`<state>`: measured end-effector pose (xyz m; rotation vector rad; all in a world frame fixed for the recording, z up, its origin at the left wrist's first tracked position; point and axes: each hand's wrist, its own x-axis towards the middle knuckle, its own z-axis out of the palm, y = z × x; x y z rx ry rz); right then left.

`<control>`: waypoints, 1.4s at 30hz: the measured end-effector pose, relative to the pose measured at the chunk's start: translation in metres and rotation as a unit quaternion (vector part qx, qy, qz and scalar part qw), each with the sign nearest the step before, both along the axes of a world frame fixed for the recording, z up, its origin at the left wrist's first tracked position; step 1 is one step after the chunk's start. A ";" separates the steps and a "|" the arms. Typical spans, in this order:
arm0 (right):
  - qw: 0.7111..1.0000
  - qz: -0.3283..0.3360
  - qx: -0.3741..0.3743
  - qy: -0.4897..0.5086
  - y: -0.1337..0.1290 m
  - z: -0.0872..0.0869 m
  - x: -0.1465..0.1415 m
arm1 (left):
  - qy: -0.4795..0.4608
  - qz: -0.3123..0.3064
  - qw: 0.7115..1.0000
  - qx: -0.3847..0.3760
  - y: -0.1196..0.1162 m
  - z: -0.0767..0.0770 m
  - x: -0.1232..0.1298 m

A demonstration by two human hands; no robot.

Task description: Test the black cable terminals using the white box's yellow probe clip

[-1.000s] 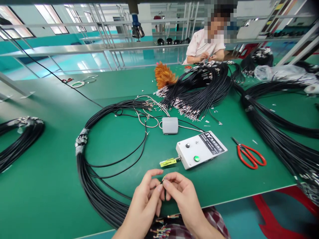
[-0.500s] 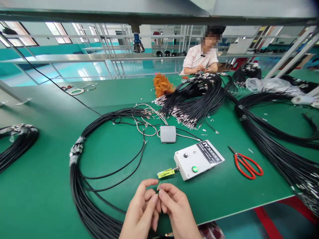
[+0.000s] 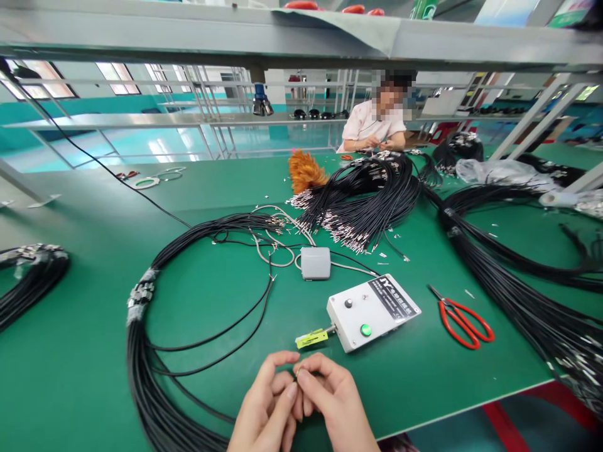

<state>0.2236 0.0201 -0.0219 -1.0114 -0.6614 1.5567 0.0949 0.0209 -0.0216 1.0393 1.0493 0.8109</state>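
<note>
My left hand and my right hand meet at the front edge of the table, fingers closed together. Between their fingertips is the end of a black cable, with a bit of yellowish wire showing; most of it is hidden by the fingers. Left thumb and fingers grip the cable, while the right thumb and forefinger pinch the thin wires at its tip. Just beyond the fingertips is a yellow-green clip on the shaft of a white control box with a knob and a lit green button.
A coiled bundle of black cables curves along the left. Red-handled scissors lie right of the box. Behind are a grey pedal-like box, a cable pile and an orange duster. A co-worker sits opposite. A shelf crosses overhead.
The view has tilted up slightly, so the scene sits lower and more of the shelf shows. My right fingers have closed further over the wire tip, hiding more of it.
</note>
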 end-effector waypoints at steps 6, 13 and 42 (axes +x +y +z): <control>0.998 -0.009 0.023 -0.050 -0.002 -0.007 0.008 | 0.027 0.010 0.995 0.094 0.006 0.007 0.009; 0.975 -0.009 0.065 -0.214 -0.008 -0.013 0.015 | 0.008 0.064 0.995 0.082 0.016 0.007 0.021; 0.580 0.153 0.448 -0.663 0.006 0.030 0.058 | 0.173 0.006 0.944 0.281 0.005 0.015 0.002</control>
